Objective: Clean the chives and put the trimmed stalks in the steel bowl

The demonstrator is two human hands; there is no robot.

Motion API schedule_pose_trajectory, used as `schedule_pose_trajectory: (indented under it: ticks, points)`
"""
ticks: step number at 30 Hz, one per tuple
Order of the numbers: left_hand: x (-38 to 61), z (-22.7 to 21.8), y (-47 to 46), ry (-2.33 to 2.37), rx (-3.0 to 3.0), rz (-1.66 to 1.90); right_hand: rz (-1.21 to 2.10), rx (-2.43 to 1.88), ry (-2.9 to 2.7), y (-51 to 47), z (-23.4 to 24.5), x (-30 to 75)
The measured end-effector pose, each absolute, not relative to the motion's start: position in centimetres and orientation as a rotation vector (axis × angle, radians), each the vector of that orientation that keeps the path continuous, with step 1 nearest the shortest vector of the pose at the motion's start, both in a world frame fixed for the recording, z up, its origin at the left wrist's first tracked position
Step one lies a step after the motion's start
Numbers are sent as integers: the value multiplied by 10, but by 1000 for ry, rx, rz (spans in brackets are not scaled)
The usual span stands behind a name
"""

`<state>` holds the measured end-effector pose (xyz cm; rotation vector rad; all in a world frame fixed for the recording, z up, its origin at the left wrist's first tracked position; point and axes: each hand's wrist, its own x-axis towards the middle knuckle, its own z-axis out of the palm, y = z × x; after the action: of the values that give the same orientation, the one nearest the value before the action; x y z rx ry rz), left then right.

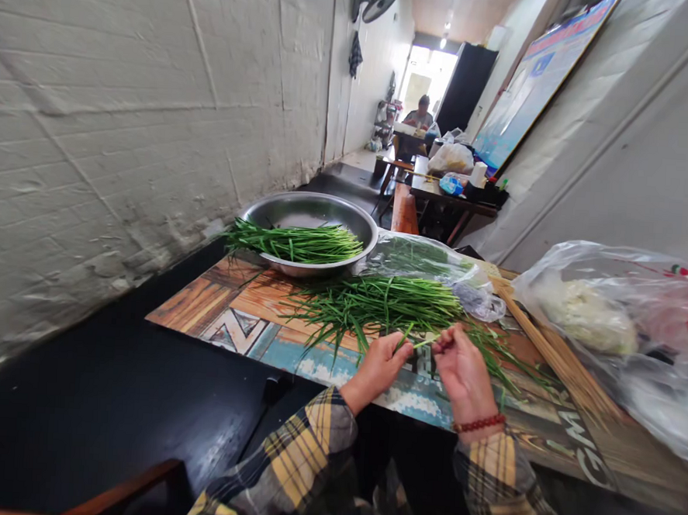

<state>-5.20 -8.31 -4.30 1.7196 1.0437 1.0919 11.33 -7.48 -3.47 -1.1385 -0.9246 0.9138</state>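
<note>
Between my two hands, just above the table's front edge, runs a thin green chive stalk (424, 342). My left hand (379, 366) is closed round the leafy end of it. The fingers of my right hand (461, 367) are pinched at its pale end. Right behind them a loose pile of garlic chives (382, 302) lies on the wood-patterned tabletop (190, 298). More chives (304, 243) rest in a wide steel basin (314, 270) farther back, their leaf tips hanging over its left rim. Scattered leaf scraps (498, 356) lie to the right of my right hand.
Clear plastic bags (414, 255) sit behind the pile. At right lie a bundle of thin wooden sticks (560, 348) and a large plastic bag (594, 315) with pale contents. A white wall (125, 120) borders the left. Far back, a person (419, 114) sits at another table.
</note>
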Motion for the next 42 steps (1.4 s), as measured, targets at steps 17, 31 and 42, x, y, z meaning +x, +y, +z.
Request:
schedule_pose_trajectory:
  ticks: [17, 31, 42]
  points:
    - [-52, -43, -87, 1087, 1807, 1093, 293, -1351, -1850, -96, -10, 128]
    - [-52, -44, -89, 1117, 1859, 1063, 739, -1229, -1000, -83, -34, 128]
    - [-52, -43, -89, 1103, 1858, 1069, 438, -1366, -1777, -96, -8, 137]
